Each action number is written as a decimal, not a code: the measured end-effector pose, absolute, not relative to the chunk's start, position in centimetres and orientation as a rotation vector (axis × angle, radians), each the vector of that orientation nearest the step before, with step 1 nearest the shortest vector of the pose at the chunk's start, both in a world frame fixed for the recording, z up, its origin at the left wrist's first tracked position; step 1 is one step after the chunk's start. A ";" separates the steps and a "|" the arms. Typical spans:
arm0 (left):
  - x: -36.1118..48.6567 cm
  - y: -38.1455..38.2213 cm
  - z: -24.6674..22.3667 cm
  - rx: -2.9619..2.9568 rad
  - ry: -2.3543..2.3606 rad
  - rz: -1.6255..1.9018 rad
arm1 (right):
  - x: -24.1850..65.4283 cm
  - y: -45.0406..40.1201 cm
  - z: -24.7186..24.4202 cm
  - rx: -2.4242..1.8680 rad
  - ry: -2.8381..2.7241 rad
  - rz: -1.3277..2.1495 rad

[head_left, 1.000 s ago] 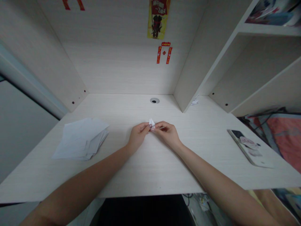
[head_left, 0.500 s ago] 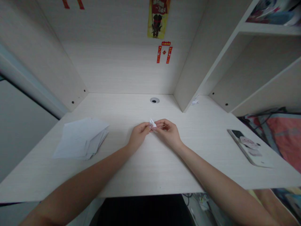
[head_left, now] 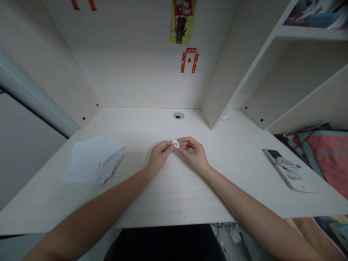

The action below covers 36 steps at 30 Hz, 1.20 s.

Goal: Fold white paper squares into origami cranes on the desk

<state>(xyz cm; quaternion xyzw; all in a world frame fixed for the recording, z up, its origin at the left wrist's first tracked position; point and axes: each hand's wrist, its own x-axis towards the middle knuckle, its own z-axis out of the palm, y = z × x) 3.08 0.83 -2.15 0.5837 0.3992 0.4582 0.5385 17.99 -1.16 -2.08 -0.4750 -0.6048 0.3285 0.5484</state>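
Observation:
A small folded piece of white paper (head_left: 175,142) is pinched between both hands above the middle of the desk. My left hand (head_left: 161,153) grips its left side, with the thumb laid across its front. My right hand (head_left: 194,153) holds the lower right side between thumb and fingers. The fingertips of the two hands nearly meet at the paper and hide part of it.
A stack of white paper sheets (head_left: 89,159) lies on the desk (head_left: 152,206) at left. At right is a phone (head_left: 289,172) with stickers. A round cable hole (head_left: 178,116) and an upright panel (head_left: 221,87) are behind the hands.
The folded paper has turned slightly and sits a little lower between the fingers. My left thumb has shifted over its front. Both hands keep hold of it.

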 end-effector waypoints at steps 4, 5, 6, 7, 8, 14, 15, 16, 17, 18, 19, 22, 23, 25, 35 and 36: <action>2.9 0.7 -1.7 1.424 1.019 1.117 | 18.1 -1.1 -2.3 -1.229 -1.431 0.742; 2.9 0.7 -1.6 1.423 1.027 1.118 | 18.1 -1.1 -2.4 -1.261 -1.450 0.735; 2.8 0.7 -1.5 1.421 1.031 1.117 | 18.2 -1.0 -2.5 -1.284 -1.473 0.728; 2.8 0.7 -1.4 1.418 1.030 1.114 | 18.2 -1.0 -2.6 -1.295 -1.495 0.724; 2.8 0.7 -1.3 1.415 1.028 1.110 | 18.2 -1.0 -2.6 -1.298 -1.508 0.723; 2.8 1.0 -2.0 1.440 0.998 1.081 | 18.1 -1.0 -2.6 -1.255 -1.455 0.935; 2.8 1.0 -2.1 1.437 0.998 1.078 | 18.1 -1.0 -2.6 -1.241 -1.448 0.976; 2.8 1.1 -2.2 1.428 0.996 1.077 | 18.1 -1.1 -2.5 -1.228 -1.446 1.002; 2.8 1.1 -2.3 1.418 0.988 1.078 | 18.0 -1.1 -2.5 -1.216 -1.447 1.017; 2.8 1.1 -2.3 1.406 0.978 1.082 | 18.0 -1.1 -2.5 -1.207 -1.449 1.024; 2.9 1.1 -2.3 1.395 0.970 1.088 | 18.0 -1.2 -2.4 -1.201 -1.452 1.027; 2.9 1.0 -2.2 1.379 0.972 1.098 | 18.0 -1.2 -2.3 -1.189 -1.458 1.022; 2.9 1.0 -2.1 1.381 0.978 1.098 | 18.0 -1.2 -2.2 -1.185 -1.459 1.022; 2.9 0.9 -1.9 1.388 0.988 1.098 | 18.0 -1.3 -2.1 -1.177 -1.461 1.024; 2.9 0.7 -1.5 1.370 1.010 1.113 | 18.0 -1.5 -1.5 -1.167 -1.494 1.016; 2.9 0.7 -1.6 1.370 1.012 1.114 | 18.0 -1.4 -1.5 -1.168 -1.496 1.020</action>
